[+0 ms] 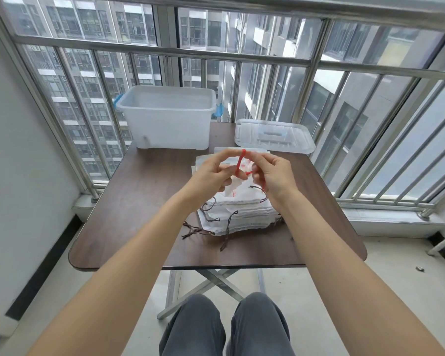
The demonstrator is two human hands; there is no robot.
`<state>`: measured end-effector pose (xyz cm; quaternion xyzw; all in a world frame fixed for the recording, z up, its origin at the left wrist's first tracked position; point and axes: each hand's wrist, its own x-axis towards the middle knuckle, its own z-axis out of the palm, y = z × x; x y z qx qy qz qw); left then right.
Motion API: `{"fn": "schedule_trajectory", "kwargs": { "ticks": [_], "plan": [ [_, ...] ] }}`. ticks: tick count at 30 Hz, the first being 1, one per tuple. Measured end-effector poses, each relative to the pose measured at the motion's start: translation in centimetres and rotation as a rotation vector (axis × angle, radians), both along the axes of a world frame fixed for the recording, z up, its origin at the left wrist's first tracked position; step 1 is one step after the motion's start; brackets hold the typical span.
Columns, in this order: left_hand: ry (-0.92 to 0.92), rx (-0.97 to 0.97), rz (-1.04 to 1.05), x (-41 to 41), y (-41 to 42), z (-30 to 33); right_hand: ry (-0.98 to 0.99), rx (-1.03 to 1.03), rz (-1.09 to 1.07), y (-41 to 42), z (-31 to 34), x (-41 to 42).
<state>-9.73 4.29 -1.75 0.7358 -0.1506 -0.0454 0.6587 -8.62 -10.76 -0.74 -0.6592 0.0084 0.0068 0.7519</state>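
Both hands are raised over a stack of white drawstring bags (238, 213) with brown cords that lies on the dark wooden table (139, 201). My left hand (211, 176) and my right hand (270, 176) pinch a red rubber band (239, 163) between their fingertips. The band is stretched into a loop between the two hands, above the stack. Part of the top bag, which has red print on it, is hidden behind the hands.
A translucent plastic storage box (168, 116) with blue latches stands open at the back left of the table. Its lid (274, 136) lies flat at the back right. Metal railing bars (165, 51) and windows stand behind the table. My knees show below the table's front edge.
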Motion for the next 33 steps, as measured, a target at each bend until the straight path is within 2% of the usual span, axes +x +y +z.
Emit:
{"fn": "schedule_trajectory", "kwargs": {
  "ticks": [3,11,16,20,22,24,26,28,30,33],
  "plan": [
    [-0.044,0.066,-0.005,0.0,-0.2,0.4,-0.027,0.02,0.111,-0.1,0.2,0.2],
    [-0.161,0.29,-0.019,0.6,-0.5,0.8,-0.057,-0.131,0.122,-0.3,0.5,0.6],
    [-0.2,0.393,0.02,1.1,-0.5,1.1,-0.03,-0.067,0.254,-0.5,0.8,0.4],
    [-0.226,0.438,0.035,1.0,-0.9,1.1,-0.05,-0.141,0.143,-0.2,0.6,0.4],
    [-0.184,0.338,0.073,0.9,-1.0,0.9,-0.003,-0.049,0.09,-0.2,0.5,0.6],
    [-0.112,0.229,0.088,1.0,-0.8,0.8,0.074,0.134,0.098,-0.4,0.5,0.7],
    [-0.079,0.186,0.093,1.3,-0.6,0.6,0.109,0.284,0.142,-0.6,0.3,0.8],
    [-0.076,0.166,0.095,1.4,-0.5,0.7,0.087,0.346,0.196,-0.9,0.0,0.7],
    [-0.078,0.14,0.108,1.4,-0.4,1.0,0.018,0.276,0.25,-1.3,-0.2,0.6],
    [-0.071,0.152,0.158,1.4,-0.1,1.0,-0.123,-0.085,0.285,-1.9,0.5,0.8]
  ]
}}
